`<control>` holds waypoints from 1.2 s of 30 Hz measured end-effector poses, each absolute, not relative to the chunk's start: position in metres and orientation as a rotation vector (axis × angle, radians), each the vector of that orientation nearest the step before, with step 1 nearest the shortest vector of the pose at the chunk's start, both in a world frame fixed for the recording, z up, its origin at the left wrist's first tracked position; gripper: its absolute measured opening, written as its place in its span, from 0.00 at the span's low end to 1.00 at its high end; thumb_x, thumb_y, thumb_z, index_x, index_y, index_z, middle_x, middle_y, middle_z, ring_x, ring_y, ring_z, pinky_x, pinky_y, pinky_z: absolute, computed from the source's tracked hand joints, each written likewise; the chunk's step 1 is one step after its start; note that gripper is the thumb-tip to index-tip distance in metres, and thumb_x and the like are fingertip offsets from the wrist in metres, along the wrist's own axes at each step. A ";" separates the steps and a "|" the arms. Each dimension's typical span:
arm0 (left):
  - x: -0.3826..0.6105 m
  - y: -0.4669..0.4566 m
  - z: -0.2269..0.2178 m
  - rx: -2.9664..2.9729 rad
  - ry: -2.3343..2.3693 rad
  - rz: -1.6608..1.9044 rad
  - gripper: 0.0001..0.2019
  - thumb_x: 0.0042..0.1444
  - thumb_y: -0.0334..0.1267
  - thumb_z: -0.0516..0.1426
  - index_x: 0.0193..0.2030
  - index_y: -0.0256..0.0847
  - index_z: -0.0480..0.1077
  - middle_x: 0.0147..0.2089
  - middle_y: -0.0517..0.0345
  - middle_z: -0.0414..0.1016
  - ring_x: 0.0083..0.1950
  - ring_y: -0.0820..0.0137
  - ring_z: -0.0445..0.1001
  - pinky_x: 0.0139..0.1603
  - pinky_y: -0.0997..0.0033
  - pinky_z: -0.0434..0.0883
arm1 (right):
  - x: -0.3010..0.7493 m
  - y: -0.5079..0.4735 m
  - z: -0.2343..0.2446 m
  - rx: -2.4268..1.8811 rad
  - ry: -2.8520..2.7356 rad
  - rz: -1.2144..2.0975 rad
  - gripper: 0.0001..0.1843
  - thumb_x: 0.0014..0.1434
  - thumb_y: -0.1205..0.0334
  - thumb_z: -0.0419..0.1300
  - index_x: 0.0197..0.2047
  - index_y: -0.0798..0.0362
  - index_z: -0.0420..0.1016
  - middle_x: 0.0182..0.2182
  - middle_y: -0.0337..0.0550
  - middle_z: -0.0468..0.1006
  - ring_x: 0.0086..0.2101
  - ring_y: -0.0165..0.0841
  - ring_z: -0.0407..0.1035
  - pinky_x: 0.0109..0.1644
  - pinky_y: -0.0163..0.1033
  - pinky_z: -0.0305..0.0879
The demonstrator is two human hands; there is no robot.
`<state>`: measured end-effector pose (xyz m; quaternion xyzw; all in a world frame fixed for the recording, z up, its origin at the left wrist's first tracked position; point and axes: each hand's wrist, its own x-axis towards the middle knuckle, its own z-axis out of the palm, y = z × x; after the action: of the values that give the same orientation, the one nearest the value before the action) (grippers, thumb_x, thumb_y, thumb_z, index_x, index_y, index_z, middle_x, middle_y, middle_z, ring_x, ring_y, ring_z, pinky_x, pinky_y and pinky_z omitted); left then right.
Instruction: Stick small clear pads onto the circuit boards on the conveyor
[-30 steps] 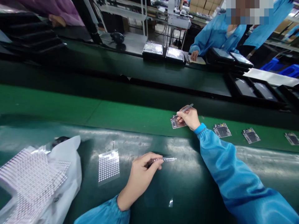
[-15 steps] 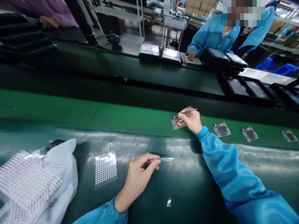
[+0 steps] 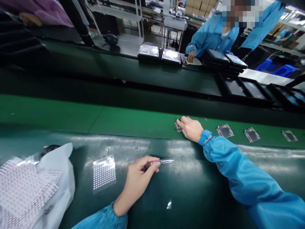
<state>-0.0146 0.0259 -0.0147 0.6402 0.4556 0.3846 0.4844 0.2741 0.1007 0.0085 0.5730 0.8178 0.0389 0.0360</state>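
My left hand (image 3: 138, 179) rests on the dark green bench and pinches a narrow clear strip of small silver dots (image 3: 163, 161) that sticks out to the right. My right hand (image 3: 192, 128) reaches over to the bright green conveyor belt (image 3: 71, 114) and lies on a small circuit board (image 3: 178, 124), fingers curled down on it. A blue band shows at that wrist. Earlier it held tweezers; they are hidden now. A clear sheet of silver dots (image 3: 104, 173) lies flat to the left of my left hand.
More small circuit boards (image 3: 224, 130) lie in a row on the belt to the right. A white bag with dotted sheets (image 3: 30, 187) sits at the left. Across the belt, black trays (image 3: 245, 89) and a person in a blue coat (image 3: 214, 35).
My right hand has lowered flat onto the circuit board and the tweezers' tip no longer sticks up above it. My left hand keeps the strip in the same pinch.
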 end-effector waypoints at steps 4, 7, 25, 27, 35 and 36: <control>-0.014 0.026 -0.013 1.551 1.128 0.933 0.05 0.57 0.37 0.62 0.34 0.40 0.80 0.22 0.61 0.79 0.23 0.71 0.78 0.26 0.77 0.73 | 0.294 0.097 0.017 2.001 2.499 -0.005 0.26 0.64 0.65 0.56 0.65 0.49 0.70 0.52 0.48 0.75 0.44 0.39 0.74 0.43 0.39 0.71; -0.014 0.027 -0.014 1.553 1.128 0.925 0.05 0.56 0.37 0.62 0.34 0.40 0.80 0.22 0.61 0.79 0.23 0.71 0.78 0.26 0.77 0.73 | 0.313 0.092 0.009 2.211 2.513 -0.132 0.36 0.60 0.57 0.64 0.70 0.49 0.63 0.61 0.48 0.70 0.51 0.42 0.74 0.51 0.43 0.73; 0.052 -0.003 -0.007 1.447 0.973 0.866 0.08 0.53 0.36 0.64 0.39 0.37 0.79 0.30 0.55 0.83 0.30 0.68 0.81 0.33 0.72 0.78 | 0.262 -0.060 0.006 2.538 2.671 -1.585 0.15 0.59 0.55 0.66 0.48 0.51 0.80 0.39 0.45 0.83 0.32 0.34 0.75 0.37 0.39 0.72; 0.067 -0.011 -0.010 1.427 0.917 0.850 0.09 0.53 0.37 0.64 0.41 0.37 0.78 0.34 0.54 0.84 0.32 0.67 0.82 0.37 0.71 0.79 | 0.260 -0.072 0.001 2.605 2.675 -1.582 0.13 0.58 0.56 0.68 0.45 0.51 0.81 0.37 0.44 0.83 0.32 0.34 0.75 0.37 0.39 0.72; 0.084 -0.021 -0.018 1.392 0.875 0.850 0.14 0.51 0.34 0.66 0.45 0.36 0.77 0.38 0.51 0.85 0.39 0.65 0.84 0.45 0.68 0.80 | 0.276 -0.087 -0.008 2.804 2.512 -1.727 0.08 0.59 0.57 0.66 0.34 0.53 0.81 0.30 0.43 0.83 0.29 0.35 0.76 0.37 0.39 0.72; 0.082 -0.021 -0.018 1.416 0.884 0.848 0.13 0.51 0.34 0.66 0.44 0.36 0.78 0.37 0.52 0.85 0.38 0.66 0.84 0.44 0.68 0.80 | 0.277 -0.088 -0.008 2.808 2.506 -1.702 0.08 0.59 0.57 0.66 0.34 0.53 0.80 0.30 0.43 0.83 0.29 0.34 0.75 0.36 0.38 0.71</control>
<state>0.0825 -0.0209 -0.0184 0.6090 0.3802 0.3649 0.5929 0.2768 -0.0877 -0.0084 0.5985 0.5341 -0.3627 -0.4743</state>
